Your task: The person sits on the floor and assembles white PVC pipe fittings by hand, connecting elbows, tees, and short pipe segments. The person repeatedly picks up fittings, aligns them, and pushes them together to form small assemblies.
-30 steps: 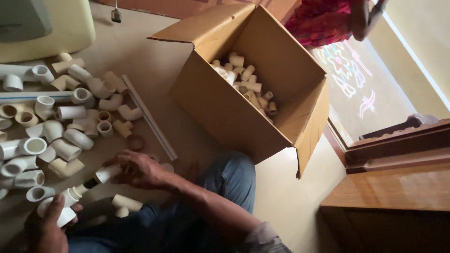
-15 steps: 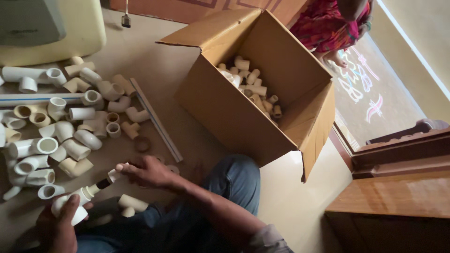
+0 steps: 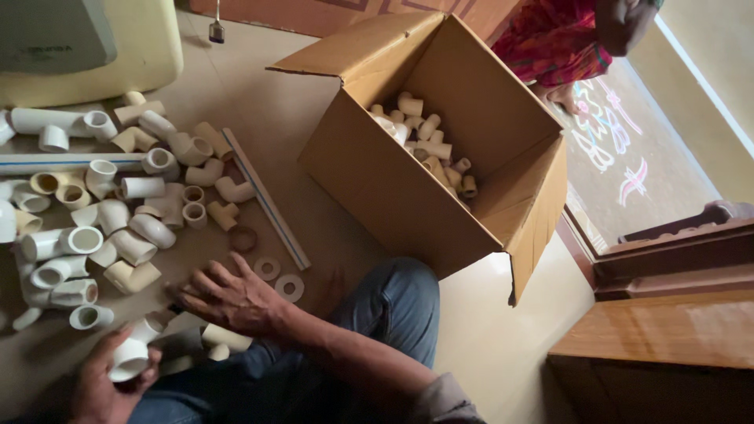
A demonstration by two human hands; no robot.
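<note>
White pipe fitting (image 3: pixel 129 357) in left grip (image 3: pixel 106 385) — right hand (image 3: pixel 232 298) just beside.

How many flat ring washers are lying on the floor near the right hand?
3 rings: a dark one beside the long strip, and two pale ones just beyond the right hand. Others may hide among the fittings.
</note>
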